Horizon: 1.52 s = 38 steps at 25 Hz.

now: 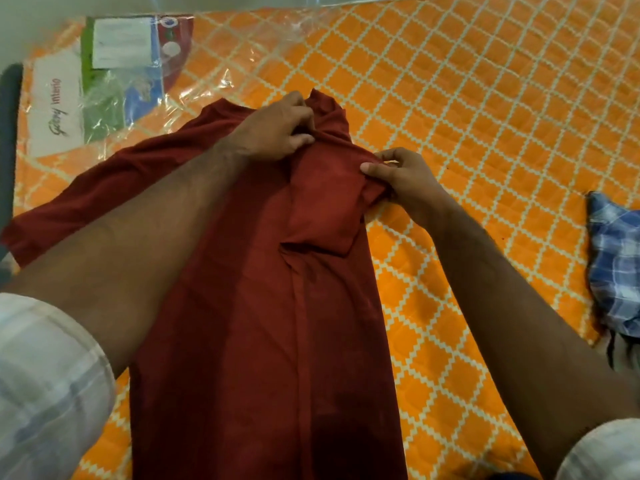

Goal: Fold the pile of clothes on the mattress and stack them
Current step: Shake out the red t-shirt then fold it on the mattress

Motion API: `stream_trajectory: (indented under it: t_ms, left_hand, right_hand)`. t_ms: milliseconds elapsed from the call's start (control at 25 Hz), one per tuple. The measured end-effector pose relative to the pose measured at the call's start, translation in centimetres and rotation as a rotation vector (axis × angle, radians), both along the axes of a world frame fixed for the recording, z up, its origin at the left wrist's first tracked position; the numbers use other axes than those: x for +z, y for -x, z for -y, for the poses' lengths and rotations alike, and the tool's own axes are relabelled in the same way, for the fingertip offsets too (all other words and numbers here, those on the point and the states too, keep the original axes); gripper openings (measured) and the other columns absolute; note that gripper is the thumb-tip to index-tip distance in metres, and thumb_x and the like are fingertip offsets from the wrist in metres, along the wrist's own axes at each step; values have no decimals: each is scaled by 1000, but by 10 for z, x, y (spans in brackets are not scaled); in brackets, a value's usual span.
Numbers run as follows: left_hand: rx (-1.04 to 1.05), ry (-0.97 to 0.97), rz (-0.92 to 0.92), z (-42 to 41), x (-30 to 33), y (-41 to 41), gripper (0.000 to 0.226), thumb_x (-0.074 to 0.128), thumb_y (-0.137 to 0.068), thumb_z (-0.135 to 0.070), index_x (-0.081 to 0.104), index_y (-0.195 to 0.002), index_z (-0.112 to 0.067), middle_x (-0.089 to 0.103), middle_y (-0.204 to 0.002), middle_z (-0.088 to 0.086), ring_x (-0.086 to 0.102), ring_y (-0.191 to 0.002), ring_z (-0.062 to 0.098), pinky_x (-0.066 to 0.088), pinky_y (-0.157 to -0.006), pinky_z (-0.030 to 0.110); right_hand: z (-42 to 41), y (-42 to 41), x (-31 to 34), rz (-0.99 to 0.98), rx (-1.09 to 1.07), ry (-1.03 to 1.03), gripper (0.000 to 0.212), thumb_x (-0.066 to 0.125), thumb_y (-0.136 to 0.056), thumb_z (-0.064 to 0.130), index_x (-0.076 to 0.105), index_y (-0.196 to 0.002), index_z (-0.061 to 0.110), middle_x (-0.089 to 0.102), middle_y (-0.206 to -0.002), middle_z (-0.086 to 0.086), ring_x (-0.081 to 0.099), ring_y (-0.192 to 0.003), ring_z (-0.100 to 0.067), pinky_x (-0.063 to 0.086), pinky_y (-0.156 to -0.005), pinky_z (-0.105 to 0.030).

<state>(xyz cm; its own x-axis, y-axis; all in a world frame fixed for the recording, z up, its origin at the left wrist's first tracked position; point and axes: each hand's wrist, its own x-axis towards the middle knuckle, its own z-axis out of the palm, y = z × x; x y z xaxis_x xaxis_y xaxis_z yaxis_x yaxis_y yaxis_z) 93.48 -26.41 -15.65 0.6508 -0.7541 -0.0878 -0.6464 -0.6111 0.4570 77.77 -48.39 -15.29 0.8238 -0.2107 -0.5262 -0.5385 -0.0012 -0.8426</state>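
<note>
head view. mattress (485, 116) with an orange and cream lattice cover, wrapped in clear plastic film (221, 84); inside the film, beyond and to the left of the left hand, printed label sheets (104, 81) lie flat, white, green, blue and dark red, one with a brand name on it.

maroon shirt (263, 306) spread on the mattress, under both forearms. long axis runs from the near edge of the frame away from the person, collar end farthest, pointing up and slightly right past the left hand. hem end runs out of view at the bottom. one long sleeve (86, 195) stretches out flat to the left, under the left forearm. the other side is folded inward over the body, with a loose fold edge just nearer than the right hand.

left hand (277, 129): fingers curled, thumb pressed down, pinching bunched cloth just below the collar.

right hand (401, 178): thumb and fingers pinching the folded shoulder edge, at the shirt's right side, near the left hand but apart from it.

blue checked garment (613, 265) crumpled on the mattress, well to the right of the right forearm, partly cut off by the frame edge.

rolled white sleeves at both elbows.
</note>
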Motion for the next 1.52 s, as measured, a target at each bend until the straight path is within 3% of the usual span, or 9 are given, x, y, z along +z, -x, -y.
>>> stream_trajectory:
  t_ms: [160, 400, 560, 760, 920, 1080, 1200, 1320, 1520]
  left_hand:
    - [136, -33, 46, -11, -9, -4, 24, 64, -95, -36, 68, -102, -13, 50, -121, 11, 53, -112, 27, 47, -96, 46]
    - [321, -56, 82, -9, -11, -2, 23, 55, -91, -34, 65, -98, -15, 49, -122, 8, 47, -118, 27, 39, -97, 44]
    - [353, -34, 72, -9, -7, 10, 27, 54, -89, -33, 60, -109, -15, 46, -125, 8, 46, -119, 27, 38, -97, 47]
    - [214, 193, 330, -5, 3, 91, 45, 56, -89, -35, 55, -129, -15, 50, -138, 8, 48, -127, 27, 41, -100, 43]
    - [-17, -204, 351, -4, -34, 143, 87, 33, -94, -70, 25, -158, -11, 17, -167, 10, 17, -153, 28, 17, -122, 51]
    - [-20, -278, 315, -5, -39, 141, 100, 14, -92, -80, 14, -160, -6, 8, -168, 15, 6, -155, 29, 10, -122, 57]
    - [-21, -104, 206, -25, -31, 126, 84, 29, -97, -65, 27, -156, -5, 22, -164, 16, 13, -154, 31, 10, -122, 58]
    - [172, 37, 133, -33, -18, 115, 60, 47, -82, -35, 54, -137, -10, 48, -144, 10, 41, -133, 32, 30, -104, 45]
    - [592, 346, -259, -26, -9, 107, 28, 39, -90, -40, 54, -106, -24, 65, -93, -12, 63, -96, 16, 38, -102, 50]
  right_hand:
    - [-10, 15, -2, -39, -117, -138, 40, 79, -85, 9, 61, -119, -4, 70, -98, -13, 69, -74, -20, 57, -57, -31]
    - [-26, 22, -11, 87, -270, 34, 47, 73, -90, 5, 46, -129, 11, 69, -97, -11, 70, -72, -12, 56, -60, -27]
    - [-38, 26, -13, 245, -276, 56, 59, 75, -88, 9, 44, -136, 22, 65, -114, -9, 70, -97, -19, 60, -77, -34]
    - [-42, 22, -23, 320, -210, 281, 65, 68, -75, 9, 57, -138, 17, 55, -134, -1, 53, -127, -12, 47, -108, -43]
    - [-46, 24, -18, 381, -120, 473, 65, 63, -82, 2, 50, -145, 11, 50, -134, -1, 49, -127, -9, 43, -111, -36]
    - [-63, 38, -3, 575, 82, 519, 74, 60, -84, -6, 37, -154, 7, 50, -149, -5, 47, -135, -10, 40, -113, -30]
    - [-71, 50, 1, 584, 217, 423, 87, 71, -86, 0, 25, -159, 10, 51, -148, -6, 58, -124, -14, 49, -98, -23]
    - [-75, 53, -13, 557, 132, 517, 88, 83, -79, 14, 35, -152, 6, 51, -129, -6, 57, -106, -15, 47, -89, -18]
    - [-82, 56, -30, 557, 191, 736, 46, 61, -77, -3, 62, -121, 10, 53, -109, -7, 57, -103, -25, 51, -93, -41]
